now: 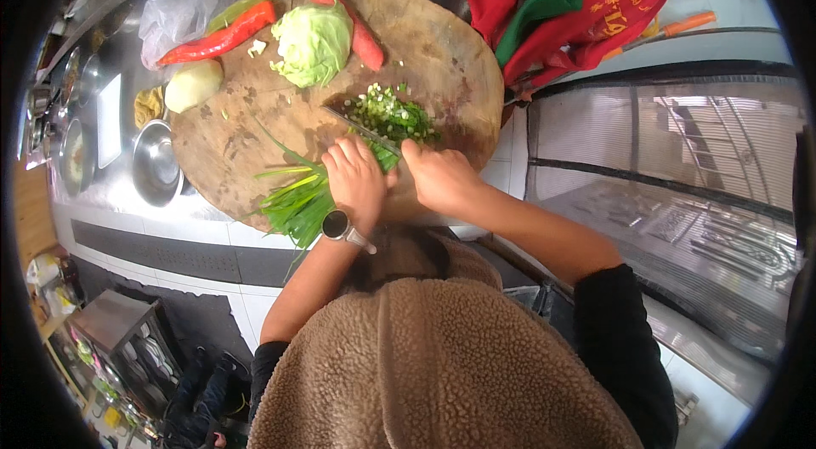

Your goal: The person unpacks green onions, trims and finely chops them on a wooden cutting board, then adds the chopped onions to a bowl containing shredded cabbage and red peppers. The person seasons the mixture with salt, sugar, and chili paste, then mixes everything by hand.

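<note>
On a round wooden chopping board [446, 66], my left hand [358, 181], with a watch at its wrist, presses down a bunch of green onions [296, 200]. My right hand [440, 178] grips the handle of a kitchen knife [363, 129], whose blade lies across the stalks just beyond my left fingers. Chopped green onion [389, 111] is heaped on the far side of the blade. Farther up the board are a head of lettuce or cabbage [312, 44], a carrot-like red root [347, 22], a long red pepper [223, 37], a long green vegetable [252, 2] and a pale peeled vegetable [193, 85].
A metal bowl [157, 162] and a yellowish cloth [148, 107] sit left of the board. A plastic bag [185, 12] touches its upper left edge. Red cloths [574, 22] hang at the upper right. Someone's dark-clad legs [201, 391] show at the lower left.
</note>
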Available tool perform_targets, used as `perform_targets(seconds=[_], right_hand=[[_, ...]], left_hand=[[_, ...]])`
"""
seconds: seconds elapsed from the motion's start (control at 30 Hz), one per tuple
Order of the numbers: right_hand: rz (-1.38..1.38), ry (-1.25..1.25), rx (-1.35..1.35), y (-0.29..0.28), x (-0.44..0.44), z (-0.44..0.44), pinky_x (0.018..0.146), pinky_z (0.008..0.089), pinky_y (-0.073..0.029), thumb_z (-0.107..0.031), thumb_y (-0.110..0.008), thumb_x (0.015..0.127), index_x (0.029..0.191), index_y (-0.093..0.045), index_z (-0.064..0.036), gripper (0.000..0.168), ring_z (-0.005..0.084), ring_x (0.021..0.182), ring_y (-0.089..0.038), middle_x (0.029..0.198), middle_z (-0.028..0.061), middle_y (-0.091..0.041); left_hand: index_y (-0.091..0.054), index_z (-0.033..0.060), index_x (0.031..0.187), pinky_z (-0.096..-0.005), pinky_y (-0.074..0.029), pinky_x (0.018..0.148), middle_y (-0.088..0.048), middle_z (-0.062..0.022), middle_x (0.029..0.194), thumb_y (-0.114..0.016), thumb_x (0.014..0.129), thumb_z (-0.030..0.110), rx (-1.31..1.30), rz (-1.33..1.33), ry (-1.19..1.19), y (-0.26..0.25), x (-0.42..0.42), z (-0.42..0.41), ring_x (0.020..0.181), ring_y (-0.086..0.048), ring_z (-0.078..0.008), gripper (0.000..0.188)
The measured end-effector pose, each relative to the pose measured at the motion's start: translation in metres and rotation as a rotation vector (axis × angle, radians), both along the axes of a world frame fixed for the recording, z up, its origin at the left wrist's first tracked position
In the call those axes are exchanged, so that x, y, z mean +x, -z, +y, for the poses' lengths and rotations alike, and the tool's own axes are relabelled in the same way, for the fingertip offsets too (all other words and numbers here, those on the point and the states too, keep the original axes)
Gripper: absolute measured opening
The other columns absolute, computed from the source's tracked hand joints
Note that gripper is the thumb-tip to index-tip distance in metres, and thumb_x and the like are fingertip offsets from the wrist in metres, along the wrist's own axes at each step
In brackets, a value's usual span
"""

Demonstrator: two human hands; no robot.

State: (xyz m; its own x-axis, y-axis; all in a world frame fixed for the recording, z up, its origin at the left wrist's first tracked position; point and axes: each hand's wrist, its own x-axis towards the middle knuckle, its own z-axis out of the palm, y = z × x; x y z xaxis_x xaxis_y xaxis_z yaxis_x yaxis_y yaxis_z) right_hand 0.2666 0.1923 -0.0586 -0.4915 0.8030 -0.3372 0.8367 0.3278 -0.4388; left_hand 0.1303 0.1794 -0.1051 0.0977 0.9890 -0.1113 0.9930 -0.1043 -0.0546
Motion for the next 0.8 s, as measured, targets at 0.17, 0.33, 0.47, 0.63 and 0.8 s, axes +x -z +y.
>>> perform_targets(seconds=[0.17,0.33,0.47,0.63,0.8], right_hand=[[0.126,0.122,-0.008,0.010,0.023,0.011,0.058,0.0474,-0.042,-0.013,-0.049,0.081,0.094,-0.037,0.001,0.022,0.0420,0.067,-0.053,0.070,0.0233,-0.054],[0.111,0.149,0.082,-0.018,0.028,-0.001,0.057,0.0465,-0.042,-0.011,-0.048,0.081,0.095,-0.037,0.001,0.022,0.0410,0.066,-0.054,0.070,0.0229,-0.055],[0.038,0.058,0.058,-0.044,0.029,-0.014,0.055,0.0457,-0.043,-0.009,-0.047,0.081,0.090,-0.037,0.001,0.017,0.0392,0.065,-0.055,0.068,0.0213,-0.055],[-0.097,0.016,-0.077,-0.027,0.024,-0.016,0.055,0.0456,-0.044,-0.005,-0.047,0.077,0.085,-0.036,0.002,0.015,0.0388,0.065,-0.056,0.068,0.0207,-0.056],[-0.129,0.000,-0.066,-0.012,0.001,-0.002,0.057,0.0456,-0.045,-0.002,-0.046,0.071,0.086,-0.037,0.002,0.018,0.0391,0.066,-0.056,0.073,0.0222,-0.056]], left_hand=[[-0.038,-0.0126,0.113,-0.0370,-0.034,0.082,-0.043,-0.0139,0.094,-0.065,0.057,0.053,0.137,-0.064,0.033,0.005,-0.001,0.005,0.087,-0.044,-0.0263,0.091],[-0.027,-0.0160,0.121,-0.0426,-0.022,0.101,-0.038,-0.0249,0.119,-0.065,0.048,0.064,0.042,-0.117,0.002,-0.022,-0.009,0.005,0.114,-0.035,-0.0352,0.114],[-0.028,-0.0157,0.121,-0.0420,-0.022,0.101,-0.038,-0.0249,0.119,-0.064,0.052,0.063,-0.068,-0.037,-0.005,-0.023,-0.013,-0.004,0.115,-0.034,-0.0349,0.110],[-0.038,-0.0133,0.115,-0.0374,-0.031,0.090,-0.044,-0.0182,0.104,-0.060,0.059,0.057,-0.003,0.105,0.015,-0.015,-0.007,-0.005,0.097,-0.041,-0.0280,0.093],[-0.042,-0.0121,0.111,-0.0366,-0.033,0.085,-0.045,-0.0175,0.102,-0.058,0.061,0.054,0.066,0.138,0.042,-0.003,-0.006,-0.006,0.091,-0.042,-0.0273,0.085]])
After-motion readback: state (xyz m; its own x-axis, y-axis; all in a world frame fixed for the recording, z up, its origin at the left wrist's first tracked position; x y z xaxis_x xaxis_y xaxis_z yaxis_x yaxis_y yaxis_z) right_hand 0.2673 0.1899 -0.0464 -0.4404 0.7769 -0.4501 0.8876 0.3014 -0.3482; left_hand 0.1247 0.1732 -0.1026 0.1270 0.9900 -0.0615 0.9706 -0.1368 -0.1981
